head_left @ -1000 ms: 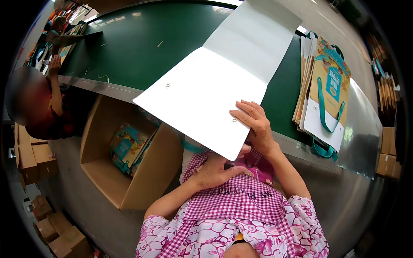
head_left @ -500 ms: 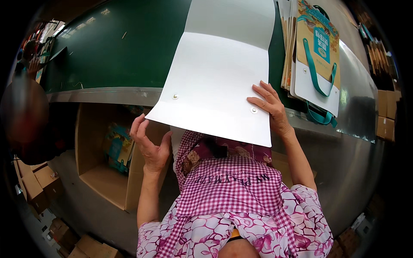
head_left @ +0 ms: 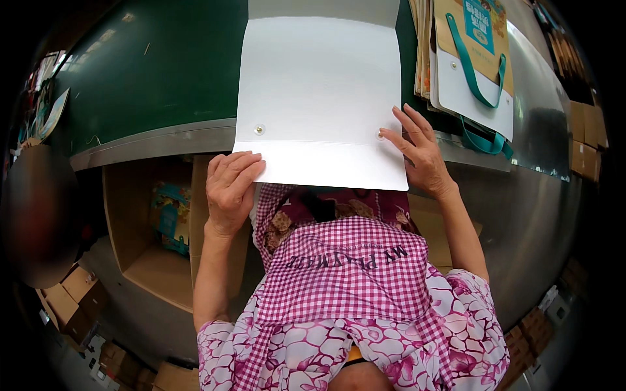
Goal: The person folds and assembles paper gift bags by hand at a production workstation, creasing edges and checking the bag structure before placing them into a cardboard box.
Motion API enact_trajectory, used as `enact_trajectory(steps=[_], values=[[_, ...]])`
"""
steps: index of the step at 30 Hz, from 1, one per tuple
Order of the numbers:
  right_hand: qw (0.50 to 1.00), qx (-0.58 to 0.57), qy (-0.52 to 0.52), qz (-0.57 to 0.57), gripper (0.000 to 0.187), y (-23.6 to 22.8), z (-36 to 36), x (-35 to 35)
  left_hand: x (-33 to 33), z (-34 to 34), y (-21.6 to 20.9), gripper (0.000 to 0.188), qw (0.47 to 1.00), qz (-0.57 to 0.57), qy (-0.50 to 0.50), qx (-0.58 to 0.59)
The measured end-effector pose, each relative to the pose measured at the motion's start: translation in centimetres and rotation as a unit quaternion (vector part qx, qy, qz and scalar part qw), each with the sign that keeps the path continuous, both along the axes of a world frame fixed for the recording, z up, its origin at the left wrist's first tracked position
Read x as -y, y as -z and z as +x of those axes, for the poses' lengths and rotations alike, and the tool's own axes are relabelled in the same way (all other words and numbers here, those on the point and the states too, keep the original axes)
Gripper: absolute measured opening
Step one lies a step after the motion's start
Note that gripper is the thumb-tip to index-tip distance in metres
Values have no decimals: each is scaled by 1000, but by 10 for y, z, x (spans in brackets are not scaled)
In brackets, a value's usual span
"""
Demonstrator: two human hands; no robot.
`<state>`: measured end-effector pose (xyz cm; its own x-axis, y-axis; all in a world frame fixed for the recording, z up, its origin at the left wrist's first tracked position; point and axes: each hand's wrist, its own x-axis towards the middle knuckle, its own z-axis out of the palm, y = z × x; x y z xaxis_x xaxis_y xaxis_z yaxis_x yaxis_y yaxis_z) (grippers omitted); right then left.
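A large white cardboard sheet (head_left: 319, 85) with crosswise creases lies over the green table and juts past its near edge toward me. My left hand (head_left: 231, 189) is closed on its near left corner, fingers on top and thumb hidden. At the right edge rests my right hand (head_left: 420, 156), fingers stretched apart, with one fingertip at a small metal rivet on the sheet. A matching round rivet (head_left: 259, 130) shows on the left side. Whatever lies beneath the sheet is hidden.
A stack of printed paper bags (head_left: 469, 72) with teal ribbon handles stands at the right of the green table (head_left: 163, 72). Below its metal edge (head_left: 163, 139), an open cardboard box (head_left: 153, 274) holds more printed bags. Several brown cartons (head_left: 587, 140) are at the far right.
My left hand, earlier with thumb and fingers spread at the sheet's corner, has closed on it. The sheet's near flap has dropped flatter, and a right fingertip has come onto the rivet.
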<state>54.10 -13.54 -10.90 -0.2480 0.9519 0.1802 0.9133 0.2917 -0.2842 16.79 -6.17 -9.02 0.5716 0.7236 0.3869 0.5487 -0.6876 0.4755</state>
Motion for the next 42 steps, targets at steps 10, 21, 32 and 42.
enact_trajectory(steps=[10, 21, 32, 42], values=[[983, -180, 29, 19, 33, 7, -4, 23, -25, -5, -5, 54, 987, -146, -19, 71], [866, -397, 259, -156, 24, -13, -24, -5, -56, 36, 4, 69, 877, -393, -216, 174], [890, -253, 322, -202, 46, -12, -22, -18, -18, 66, 36, 49, 989, 131, 23, -68], [930, -163, 315, -96, 49, -23, -31, -12, 6, 101, 56, 67, 985, 13, 104, -138]])
